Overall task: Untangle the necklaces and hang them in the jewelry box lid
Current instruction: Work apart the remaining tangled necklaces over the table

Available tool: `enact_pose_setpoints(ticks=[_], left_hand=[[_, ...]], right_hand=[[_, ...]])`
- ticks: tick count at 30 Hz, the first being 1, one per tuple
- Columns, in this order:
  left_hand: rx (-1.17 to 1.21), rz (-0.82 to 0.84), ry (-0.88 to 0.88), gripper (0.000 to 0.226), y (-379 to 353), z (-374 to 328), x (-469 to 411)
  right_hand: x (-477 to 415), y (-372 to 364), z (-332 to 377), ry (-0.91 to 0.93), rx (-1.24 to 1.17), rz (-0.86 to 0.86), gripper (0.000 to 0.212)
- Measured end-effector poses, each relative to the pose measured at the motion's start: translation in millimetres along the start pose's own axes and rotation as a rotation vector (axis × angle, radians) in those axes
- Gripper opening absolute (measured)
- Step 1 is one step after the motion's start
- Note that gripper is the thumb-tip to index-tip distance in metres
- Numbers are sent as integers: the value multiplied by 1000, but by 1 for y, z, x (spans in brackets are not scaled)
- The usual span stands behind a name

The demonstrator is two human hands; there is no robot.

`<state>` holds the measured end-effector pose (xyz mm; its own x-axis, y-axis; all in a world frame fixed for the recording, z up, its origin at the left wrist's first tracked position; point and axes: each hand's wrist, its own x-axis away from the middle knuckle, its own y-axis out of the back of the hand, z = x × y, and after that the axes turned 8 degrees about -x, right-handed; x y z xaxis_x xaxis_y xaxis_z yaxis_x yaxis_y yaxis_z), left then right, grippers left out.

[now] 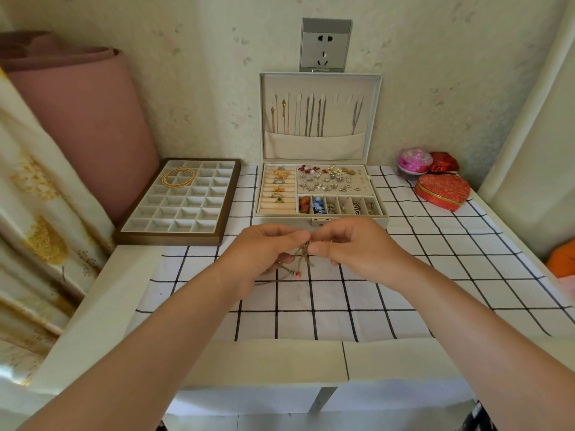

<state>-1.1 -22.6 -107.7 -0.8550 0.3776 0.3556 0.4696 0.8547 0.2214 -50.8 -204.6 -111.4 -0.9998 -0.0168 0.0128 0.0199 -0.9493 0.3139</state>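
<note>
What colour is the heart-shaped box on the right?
The heart-shaped box is red, gold-trimmed; head view.

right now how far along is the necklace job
Done: several chains hang in the jewelry box lid. In hand: the left hand and right hand pinch a tangled bunch of necklaces above the checked cloth. Left: separating that bunch and hanging it; some lid hooks look free.

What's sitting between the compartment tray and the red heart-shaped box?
The open jewelry box, standing on the checked cloth; the head view shows it.
</note>
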Motion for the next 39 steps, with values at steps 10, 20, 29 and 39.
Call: enact_pose_setpoints(ticks=[10,20,29,39], left_hand=[[-25,17,-18,21,-5,4,-2],[-373,169,-261,18,1,5,-7],[-484,228,-242,14,11,0,-3],[-118,165,-235,19,23,-6,-8]], right_hand=[[0,-1,5,-6,-74,-78,7],[2,3,2,26,183,26,16],[-2,-5,-3,-120,-100,71,31],[-2,2,8,-263,-680,164,40]])
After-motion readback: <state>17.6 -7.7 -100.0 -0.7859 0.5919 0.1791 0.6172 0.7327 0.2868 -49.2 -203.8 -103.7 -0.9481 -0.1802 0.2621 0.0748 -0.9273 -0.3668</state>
